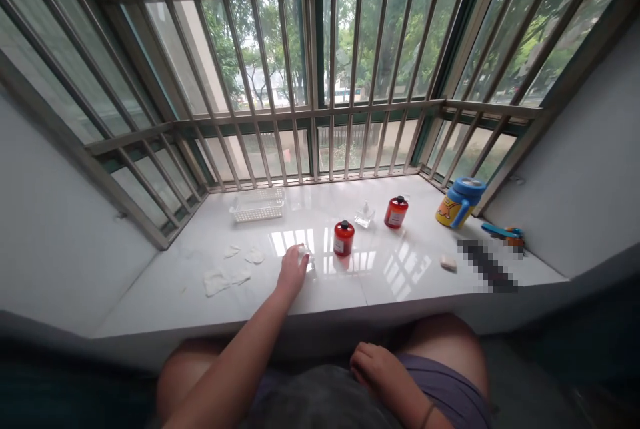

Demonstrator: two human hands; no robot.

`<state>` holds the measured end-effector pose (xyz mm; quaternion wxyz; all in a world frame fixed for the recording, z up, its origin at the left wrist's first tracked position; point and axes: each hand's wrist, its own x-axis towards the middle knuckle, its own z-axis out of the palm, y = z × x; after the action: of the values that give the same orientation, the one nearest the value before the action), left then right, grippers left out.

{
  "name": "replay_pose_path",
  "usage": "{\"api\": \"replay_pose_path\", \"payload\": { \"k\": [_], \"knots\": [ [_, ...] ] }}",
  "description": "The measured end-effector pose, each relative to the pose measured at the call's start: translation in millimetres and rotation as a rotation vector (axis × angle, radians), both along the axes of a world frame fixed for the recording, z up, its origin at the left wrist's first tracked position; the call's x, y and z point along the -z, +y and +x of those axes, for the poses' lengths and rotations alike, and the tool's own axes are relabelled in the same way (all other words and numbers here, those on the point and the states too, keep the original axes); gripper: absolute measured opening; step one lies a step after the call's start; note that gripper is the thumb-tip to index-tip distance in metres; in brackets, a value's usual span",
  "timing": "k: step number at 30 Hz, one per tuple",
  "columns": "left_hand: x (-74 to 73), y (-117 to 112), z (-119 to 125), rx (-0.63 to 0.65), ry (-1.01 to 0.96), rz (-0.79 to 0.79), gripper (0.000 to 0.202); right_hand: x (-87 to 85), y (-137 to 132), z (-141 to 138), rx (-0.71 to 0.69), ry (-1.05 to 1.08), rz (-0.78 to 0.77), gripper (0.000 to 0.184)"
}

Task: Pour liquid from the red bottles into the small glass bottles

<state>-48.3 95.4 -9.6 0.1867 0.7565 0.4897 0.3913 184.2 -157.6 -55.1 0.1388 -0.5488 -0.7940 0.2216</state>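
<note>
On the white sill (pixel 320 295), my left hand (pixel 293 271) closes its fingers around a small clear glass bottle (pixel 307 259) with a pale top; the hand covers much of it. Just to the right stands a red bottle (pixel 343 240) with a black cap and a white label. A second red bottle (pixel 397 213) is farther back, beside another small clear glass bottle (pixel 365 217). Over my lap rests my right hand (pixel 377 370), its fingers curled in, with nothing visible in them.
White crumpled scraps (pixel 216 283) lie left of my left hand. Behind them sits a clear plastic basket (pixel 258 206). At right are a blue and yellow mug (pixel 459 203), a blue strap (pixel 495 231), a small beige block (pixel 449 263) and a blurred-out dark object (pixel 487 267). Metal bars (pixel 320 114) border the sill.
</note>
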Motion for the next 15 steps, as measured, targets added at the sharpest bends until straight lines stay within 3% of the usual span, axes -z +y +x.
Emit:
{"api": "replay_pose_path", "payload": {
  "k": [4,7,15],
  "knots": [
    [0.7,-1,0,0.012,-0.003,-0.004,0.042,2.8,-1,6,0.034,0.167,-0.115,0.019],
    [3.2,-3,-1,0.018,-0.006,-0.002,0.041,7.3,1,7,0.095,0.173,-0.138,0.02],
    [8.9,-8,1,0.005,-0.054,0.004,0.043,38.4,6,-3,0.058,0.249,-0.385,0.024]
  ]
}}
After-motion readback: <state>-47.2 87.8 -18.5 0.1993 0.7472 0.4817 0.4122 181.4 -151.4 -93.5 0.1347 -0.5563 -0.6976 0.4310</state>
